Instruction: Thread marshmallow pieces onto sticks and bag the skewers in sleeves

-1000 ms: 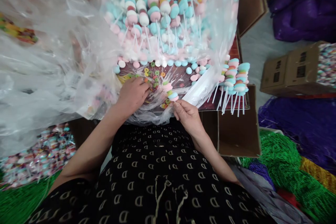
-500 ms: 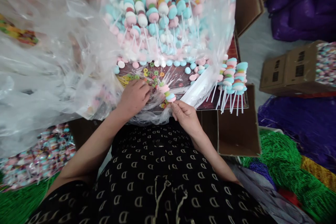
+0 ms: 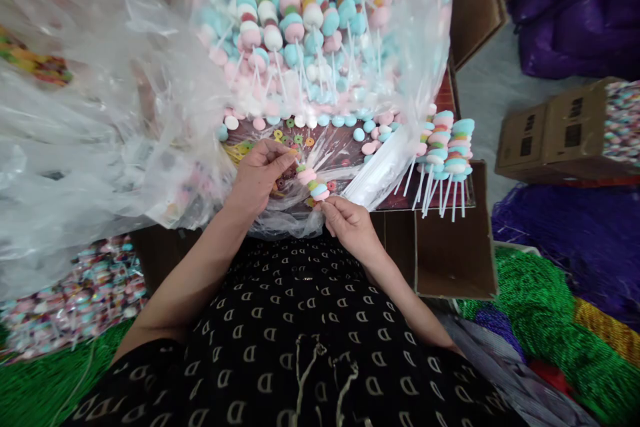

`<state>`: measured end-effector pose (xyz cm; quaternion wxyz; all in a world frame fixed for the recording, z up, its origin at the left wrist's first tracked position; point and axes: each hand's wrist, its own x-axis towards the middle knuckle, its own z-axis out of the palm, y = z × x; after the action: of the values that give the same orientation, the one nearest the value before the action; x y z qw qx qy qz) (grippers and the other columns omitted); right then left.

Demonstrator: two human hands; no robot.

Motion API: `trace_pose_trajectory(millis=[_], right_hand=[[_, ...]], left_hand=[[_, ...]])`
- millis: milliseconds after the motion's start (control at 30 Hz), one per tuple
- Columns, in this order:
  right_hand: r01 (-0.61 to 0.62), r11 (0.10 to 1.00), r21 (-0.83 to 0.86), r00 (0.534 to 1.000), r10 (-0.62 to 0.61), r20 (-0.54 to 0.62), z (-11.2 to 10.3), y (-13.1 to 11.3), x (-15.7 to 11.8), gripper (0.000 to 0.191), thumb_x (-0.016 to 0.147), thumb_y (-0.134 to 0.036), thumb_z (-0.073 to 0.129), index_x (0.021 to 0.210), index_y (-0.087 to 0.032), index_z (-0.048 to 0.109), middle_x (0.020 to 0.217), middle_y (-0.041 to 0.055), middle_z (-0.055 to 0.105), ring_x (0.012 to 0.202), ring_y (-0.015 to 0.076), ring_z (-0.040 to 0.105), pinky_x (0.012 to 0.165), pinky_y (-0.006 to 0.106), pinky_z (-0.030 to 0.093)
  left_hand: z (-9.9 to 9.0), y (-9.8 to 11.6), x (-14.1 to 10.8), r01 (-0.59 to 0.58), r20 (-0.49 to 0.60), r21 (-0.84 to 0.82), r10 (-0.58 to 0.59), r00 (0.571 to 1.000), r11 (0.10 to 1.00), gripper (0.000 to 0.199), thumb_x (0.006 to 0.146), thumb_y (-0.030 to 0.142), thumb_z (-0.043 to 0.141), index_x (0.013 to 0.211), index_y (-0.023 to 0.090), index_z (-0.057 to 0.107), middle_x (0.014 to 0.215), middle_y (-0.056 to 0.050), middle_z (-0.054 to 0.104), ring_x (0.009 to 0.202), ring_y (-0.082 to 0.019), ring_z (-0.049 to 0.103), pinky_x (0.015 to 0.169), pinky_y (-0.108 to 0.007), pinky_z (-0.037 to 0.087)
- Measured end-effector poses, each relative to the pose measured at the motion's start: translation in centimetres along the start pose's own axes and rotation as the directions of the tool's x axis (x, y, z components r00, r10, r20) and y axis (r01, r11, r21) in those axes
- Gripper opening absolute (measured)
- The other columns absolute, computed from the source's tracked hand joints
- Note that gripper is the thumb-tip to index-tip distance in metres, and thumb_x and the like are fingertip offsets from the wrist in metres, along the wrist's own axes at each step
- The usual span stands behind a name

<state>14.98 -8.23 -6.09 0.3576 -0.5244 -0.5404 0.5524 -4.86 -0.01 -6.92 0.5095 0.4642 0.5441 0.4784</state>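
Note:
A marshmallow skewer (image 3: pixel 320 191) in pink, blue and white, with small green and yellow pieces between, slants up and left over the bagged rings. My right hand (image 3: pixel 350 223) pinches its lower end. At the skewer's upper tip is my left hand (image 3: pixel 263 173), thumb and forefinger pressed together; what lies between them is too small to make out. Small candy rings (image 3: pixel 299 139) in green, yellow and orange lie scattered just beyond my left hand. Loose round marshmallows (image 3: pixel 359 134) in pink, blue and white spread behind them.
Finished skewers (image 3: pixel 457 147) overhang the table's right edge. White sticks (image 3: pixel 373 177) lie beside my right hand. A large plastic bag (image 3: pixel 165 100) covers the left side. More skewers (image 3: pixel 305 0) rest on the marshmallow heap. An open carton (image 3: pixel 453 257) stands below right.
My left hand has come up from among the candy rings to the skewer's tip, fingers now pinched. The skewer in my right hand has shifted slightly left and down.

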Motion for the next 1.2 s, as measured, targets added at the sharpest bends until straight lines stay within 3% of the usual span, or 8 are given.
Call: trace_pose_trajectory(millis=[200,433,600,733,833,933,1000,1200], right_hand=[[-0.059,0.997,0.048,0.998,0.058,0.028,0.1,-0.4,0.0,0.047,0.101,-0.067,0.058,0.094,-0.021,0.070,0.052,-0.0083,0.045,0.046,0.0118,0.042,0.053,0.028,0.038],[-0.071,0.997,0.043,0.996,0.069,0.055,0.1,-0.6,0.0,0.051,0.101,-0.071,0.055,0.093,-0.022,0.066,0.052,-0.0081,0.046,0.047,0.0120,0.043,0.054,0.027,0.040],[-0.007,0.999,0.048,1.000,0.006,0.016,0.3,-0.6,0.3,0.054,0.101,-0.074,0.053,0.089,-0.023,0.064,0.055,-0.0065,0.050,0.051,0.0126,0.044,0.058,0.029,0.042],[0.017,0.993,0.118,0.995,-0.005,-0.103,-0.2,-0.6,0.3,0.055,0.099,-0.077,0.056,0.090,-0.023,0.065,0.061,-0.0054,0.053,0.053,0.0118,0.044,0.056,0.028,0.040],[0.012,0.983,0.184,0.976,0.029,-0.214,-1.2,-0.2,0.0,0.055,0.098,-0.078,0.058,0.092,-0.024,0.065,0.060,-0.0063,0.052,0.049,0.0108,0.039,0.050,0.027,0.035],[0.029,0.971,0.239,0.946,0.051,-0.320,-2.2,0.5,-0.6,0.049,0.099,-0.073,0.060,0.095,-0.024,0.067,0.060,-0.0064,0.051,0.048,0.0107,0.038,0.047,0.027,0.032],[0.050,0.963,0.264,0.927,0.054,-0.372,-2.8,0.7,-0.9,0.046,0.099,-0.070,0.063,0.096,-0.024,0.069,0.059,-0.0066,0.051,0.047,0.0102,0.038,0.046,0.026,0.031],[0.094,0.946,0.310,0.897,0.054,-0.439,-3.8,0.7,-1.3,0.041,0.098,-0.063,0.067,0.097,-0.023,0.071,0.057,-0.0076,0.051,0.046,0.0091,0.035,0.044,0.025,0.027]], left_hand=[[0.1,0.7,-1.0,-0.152,0.062,0.138,0.145,0.988,0.979,0.011,0.091,0.033,0.072,0.093,0.025,0.065,0.092,0.000,0.077,0.085,-0.016,0.070,0.084,-0.032,0.058],[0.2,1.2,-2.1,-0.338,0.153,0.422,0.302,0.941,0.841,0.016,0.100,0.033,0.059,0.104,0.025,0.071,0.101,-0.002,0.080,0.090,-0.017,0.072,0.086,-0.030,0.055],[0.3,2.2,-1.8,-0.304,0.276,0.313,0.220,0.936,0.900,0.016,0.100,0.035,0.059,0.102,0.024,0.071,0.101,-0.003,0.079,0.089,-0.018,0.072,0.085,-0.031,0.056],[1.4,3.3,-1.0,-0.193,0.200,0.122,0.167,0.966,0.974,0.025,0.104,0.046,0.057,0.121,0.030,0.066,0.109,-0.004,0.078,0.088,-0.019,0.073,0.080,-0.034,0.059],[3.5,3.8,0.8,-0.248,0.189,0.177,0.215,0.958,0.952,0.021,0.105,0.039,0.055,0.120,0.030,0.066,0.111,-0.004,0.077,0.084,-0.018,0.072,0.079,-0.034,0.058],[6.5,3.3,3.7,-0.442,0.400,0.383,0.286,0.871,0.811,0.014,0.099,0.024,0.059,0.104,0.025,0.072,0.111,-0.005,0.076,0.100,-0.022,0.071,0.092,-0.037,0.055],[8.6,2.6,5.7,-0.543,0.550,0.493,0.240,0.800,0.680,0.015,0.096,0.019,0.060,0.101,0.023,0.073,0.119,-0.009,0.073,0.108,-0.026,0.069,0.095,-0.040,0.054],[12.2,0.8,8.0,-0.675,0.672,0.624,0.170,0.721,0.395,0.012,0.097,0.021,0.062,0.101,0.019,0.074,0.109,-0.014,0.068,0.101,-0.033,0.065,0.093,-0.047,0.049]])
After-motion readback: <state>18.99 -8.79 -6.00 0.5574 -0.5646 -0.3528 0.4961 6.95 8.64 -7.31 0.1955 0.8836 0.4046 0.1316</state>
